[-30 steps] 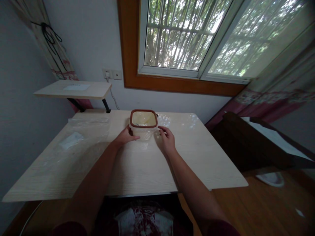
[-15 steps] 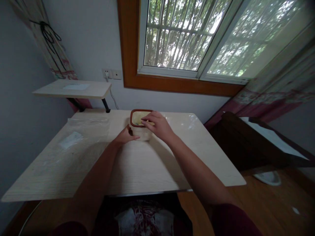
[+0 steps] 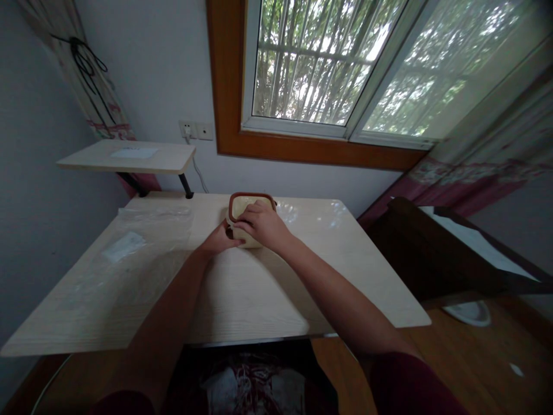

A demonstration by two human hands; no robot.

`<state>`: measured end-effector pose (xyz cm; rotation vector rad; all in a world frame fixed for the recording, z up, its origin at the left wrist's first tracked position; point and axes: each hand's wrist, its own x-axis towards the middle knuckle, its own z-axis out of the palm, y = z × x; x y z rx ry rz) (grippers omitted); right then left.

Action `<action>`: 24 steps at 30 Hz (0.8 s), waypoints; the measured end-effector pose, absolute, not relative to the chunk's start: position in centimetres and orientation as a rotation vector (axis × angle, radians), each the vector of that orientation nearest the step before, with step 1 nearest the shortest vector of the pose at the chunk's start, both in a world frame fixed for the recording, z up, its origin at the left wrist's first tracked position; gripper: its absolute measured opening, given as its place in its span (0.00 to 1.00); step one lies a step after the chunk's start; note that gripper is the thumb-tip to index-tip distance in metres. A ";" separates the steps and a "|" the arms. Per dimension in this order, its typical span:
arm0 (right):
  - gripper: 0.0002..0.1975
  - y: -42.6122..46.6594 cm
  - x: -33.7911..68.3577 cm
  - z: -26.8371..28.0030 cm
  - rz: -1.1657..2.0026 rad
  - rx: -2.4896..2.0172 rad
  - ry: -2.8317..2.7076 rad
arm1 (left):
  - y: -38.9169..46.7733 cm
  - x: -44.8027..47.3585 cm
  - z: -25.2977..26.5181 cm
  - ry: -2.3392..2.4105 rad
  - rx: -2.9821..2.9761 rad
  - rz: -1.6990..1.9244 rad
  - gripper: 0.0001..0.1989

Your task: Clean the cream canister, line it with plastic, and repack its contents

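Note:
A small cream basket (image 3: 250,241) with a brown rim stands on the pale desk (image 3: 254,294), close to its back edge. My left hand (image 3: 221,239) grips it low on the left side, thumb across the front and fingers round the side. Over the front rim lies my right hand (image 3: 261,223), its fingers bent and pressed together at the front-left corner. Whatever those fingertips hold, if anything, is hidden. Part of the basket's pale inside shows behind the right hand.
Clear plastic sheeting (image 3: 147,230) with a white label (image 3: 124,246) lies on the desk's left side. A raised shelf (image 3: 129,158) on black legs stands at the back left. Behind the desk are a wall socket (image 3: 188,129) and a window. Dark furniture (image 3: 453,253) stands to the right.
My right hand has moved slightly left and toward me, from the right part of the rim to the front-left corner. My left hand and the basket have stayed in place.

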<state>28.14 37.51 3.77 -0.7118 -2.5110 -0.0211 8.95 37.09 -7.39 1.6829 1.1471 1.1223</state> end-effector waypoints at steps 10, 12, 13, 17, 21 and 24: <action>0.13 37.5 28.1 3.8 -0.018 -0.726 -2.490 | 37.3 8.8 -7.8 1.138 1.692 1.124 0.43; 0.13 37.4 28.1 3.8 -0.016 -0.731 -2.493 | 37.3 8.8 -7.8 1.162 1.696 1.116 0.43; 0.13 37.4 28.1 3.8 -0.013 -0.731 -2.492 | 37.3 8.8 -7.8 1.175 1.698 1.110 0.43; 0.14 37.3 28.2 3.9 -0.014 -0.737 -2.476 | 37.2 8.8 -7.6 1.200 1.705 1.103 0.45; 0.14 37.2 28.2 4.0 -0.017 -0.735 -2.468 | 37.1 8.8 -7.5 1.202 1.705 1.096 0.44; 0.13 37.2 28.2 4.3 -0.012 -0.742 -2.446 | 37.1 8.9 -7.5 1.202 1.685 1.083 0.43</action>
